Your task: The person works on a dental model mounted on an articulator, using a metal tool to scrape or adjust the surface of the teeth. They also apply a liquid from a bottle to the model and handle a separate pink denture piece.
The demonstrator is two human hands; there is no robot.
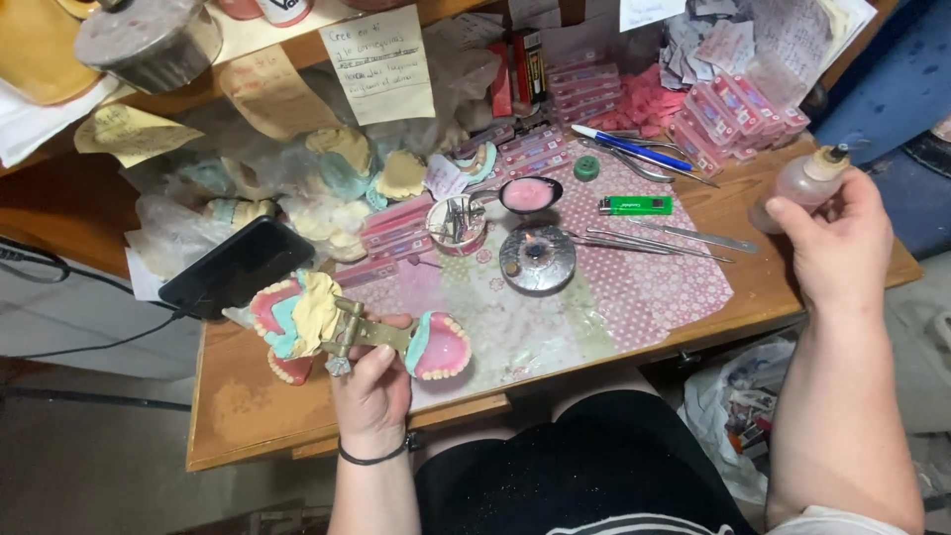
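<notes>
A: While the left hand (371,381) grips the brass hinged frame (362,332) with denture models, fingers closed round its bar, the frame sits open over the near left of the table (238,406). One pink denture (439,347) swings out right, the plaster cast (297,315) sits left.

B: Risk there?

A: Held by the bar only, so the hinge could flop and knock teeth loose, I'd say. It's also near the table edge; a slip drops it on the lap.

B: Right hand?

A: Right hand (837,248) is wrapped round a small squeeze bottle (804,186) at the far right edge, fingers closed on it, nozzle up. Squeezing too hard could spill.

B: Anything else close?

A: Small metal burner (537,260) in the middle looks lit. Green lighter (635,205) and paper notes (381,64) lie near it, so fire hazard if liquid or a sleeve goes over. Phone (236,267) sits just beside the cast.
</notes>
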